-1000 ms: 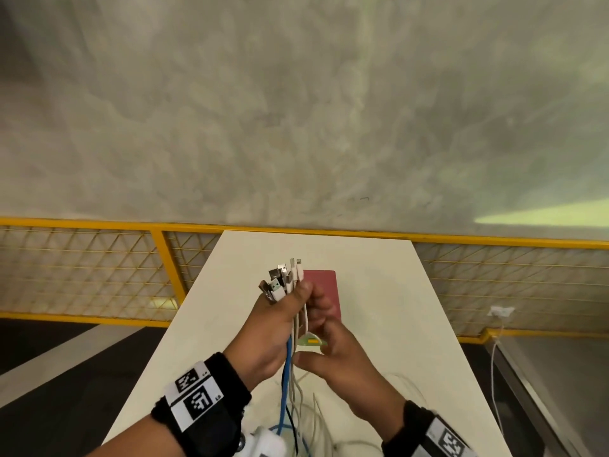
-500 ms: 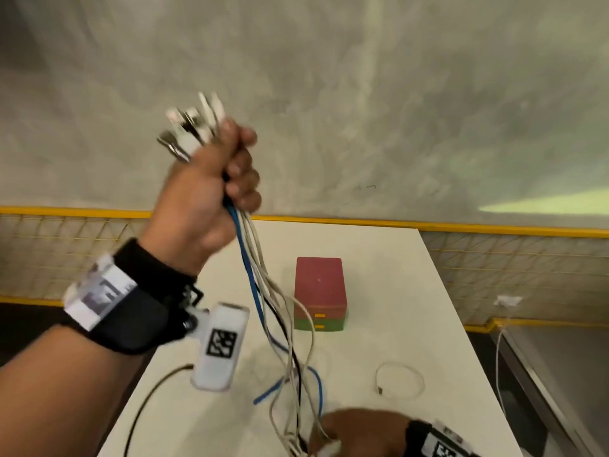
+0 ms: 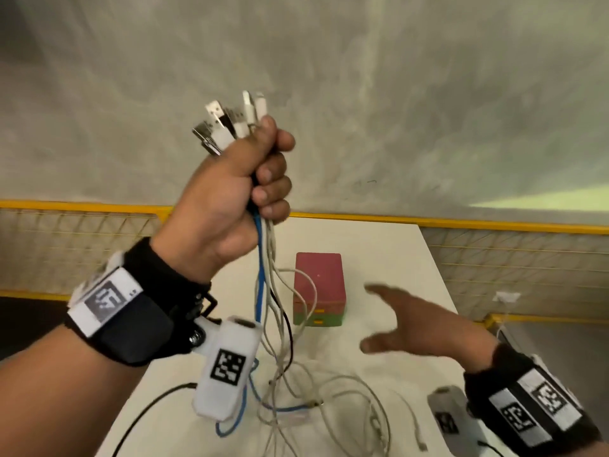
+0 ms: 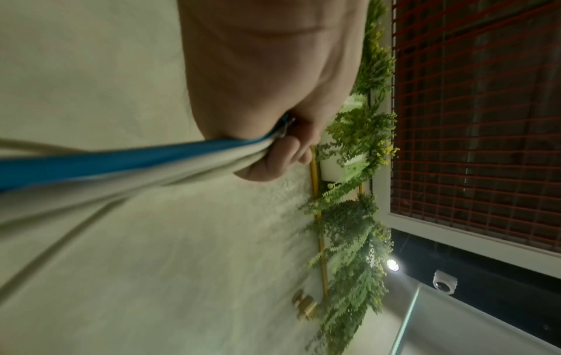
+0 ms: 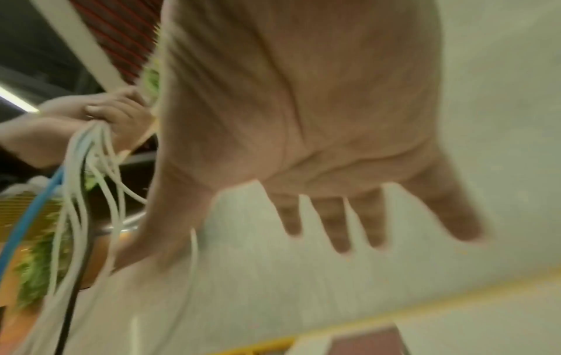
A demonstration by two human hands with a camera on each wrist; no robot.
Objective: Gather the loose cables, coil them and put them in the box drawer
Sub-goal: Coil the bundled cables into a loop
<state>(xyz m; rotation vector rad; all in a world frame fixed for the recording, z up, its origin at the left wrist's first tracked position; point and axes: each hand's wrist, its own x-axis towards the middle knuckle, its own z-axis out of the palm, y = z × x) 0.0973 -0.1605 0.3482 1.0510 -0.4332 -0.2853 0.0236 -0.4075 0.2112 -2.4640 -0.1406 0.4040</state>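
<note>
My left hand point(image 3: 250, 179) is raised high and grips a bundle of cables point(image 3: 267, 291) in its fist, with several plug ends point(image 3: 230, 123) sticking out above. White, blue and black strands hang down to the white table point(image 3: 389, 245) and trail in loose loops point(image 3: 329, 400). The left wrist view shows the blue and white cables point(image 4: 152, 163) running into the fist. My right hand point(image 3: 405, 324) hovers over the table, fingers spread, holding nothing; its palm point(image 5: 303, 120) fills the right wrist view. The small red and green drawer box point(image 3: 319, 288) stands behind the hanging cables, its drawers closed.
A yellow-framed mesh railing point(image 3: 494, 225) runs behind the table, with a grey concrete wall point(image 3: 362, 94) beyond. A thin black cord point(image 3: 148, 410) from my wrist camera crosses the table's left edge. One thin white cable point(image 3: 412, 420) lies near the right front.
My left hand has lifted the cable bundle from near the table to well above it. The right hand let go of the strands, dropped low, then came up open to the right of the box.
</note>
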